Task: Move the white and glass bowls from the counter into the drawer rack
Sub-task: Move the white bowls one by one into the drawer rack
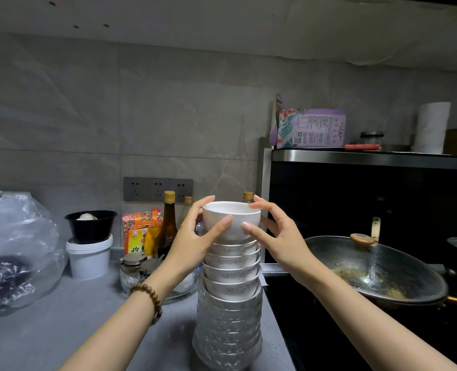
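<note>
Picking step: left hand point(195, 236) at nine o'clock, right hand point(278, 236) at three, each grip curled round the top white bowl point(231, 218); next, probably a straight lift off the stack point(230, 303).

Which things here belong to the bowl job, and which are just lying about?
Job: top white bowl, gripped by left hand and right hand; patterned white bowls beneath; glass bowls below.
Lying about: wok, dark bottle, white tub, plastic bag.

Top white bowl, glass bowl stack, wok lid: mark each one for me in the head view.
top white bowl point(231, 223): head view, front wall just below the rim.
glass bowl stack point(228, 336): head view, front of the patterned walls, about midway up.
wok lid point(380, 271): head view, metal dome below the brown knob.
</note>
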Motion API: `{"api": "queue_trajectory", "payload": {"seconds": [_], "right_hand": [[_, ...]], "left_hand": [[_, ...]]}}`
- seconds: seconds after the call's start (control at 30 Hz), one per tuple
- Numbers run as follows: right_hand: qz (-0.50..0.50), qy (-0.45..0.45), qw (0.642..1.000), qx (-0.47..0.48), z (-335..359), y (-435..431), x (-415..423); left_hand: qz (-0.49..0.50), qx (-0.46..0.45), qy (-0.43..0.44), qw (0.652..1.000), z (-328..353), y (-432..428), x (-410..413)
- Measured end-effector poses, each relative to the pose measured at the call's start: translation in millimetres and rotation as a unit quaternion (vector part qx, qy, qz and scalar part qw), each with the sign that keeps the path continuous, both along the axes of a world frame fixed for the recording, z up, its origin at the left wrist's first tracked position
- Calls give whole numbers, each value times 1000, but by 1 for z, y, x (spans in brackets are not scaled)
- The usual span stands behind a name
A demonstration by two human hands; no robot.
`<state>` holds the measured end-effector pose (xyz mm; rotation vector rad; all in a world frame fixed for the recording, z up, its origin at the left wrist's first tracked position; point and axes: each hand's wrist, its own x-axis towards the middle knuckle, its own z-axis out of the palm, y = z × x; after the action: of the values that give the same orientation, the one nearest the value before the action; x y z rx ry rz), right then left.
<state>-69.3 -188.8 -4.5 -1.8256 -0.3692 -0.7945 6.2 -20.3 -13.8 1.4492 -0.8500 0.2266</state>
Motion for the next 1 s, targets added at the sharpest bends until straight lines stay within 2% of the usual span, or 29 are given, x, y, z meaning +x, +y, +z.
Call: {"api": "queue_trajectory", "payload": {"seconds": [0.23, 0.5, 0.67, 0.77, 0.87, 1.0], "right_hand": [[24, -46, 999, 16, 15, 4, -12], [-16, -40, 999, 22, 18, 3, -54], [-54, -4, 998, -14, 4, -3, -117], [-40, -3, 999, 16, -9, -10, -166], [-75, 0, 996, 43, -28, -24, -219], [-118, 51, 989, 76, -69, -51, -285]], "left_hand": [[-18, -51, -36, 998, 17, -3, -10], [-38, -88, 17, 995, 24, -9, -54], [-103, -98, 61, 988, 14, -27, -112], [-184, -78, 107, 974, 1, -47, -150], [-252, -32, 131, 958, -22, -69, -188], [-322, 30, 165, 932, -62, -103, -235]]}}
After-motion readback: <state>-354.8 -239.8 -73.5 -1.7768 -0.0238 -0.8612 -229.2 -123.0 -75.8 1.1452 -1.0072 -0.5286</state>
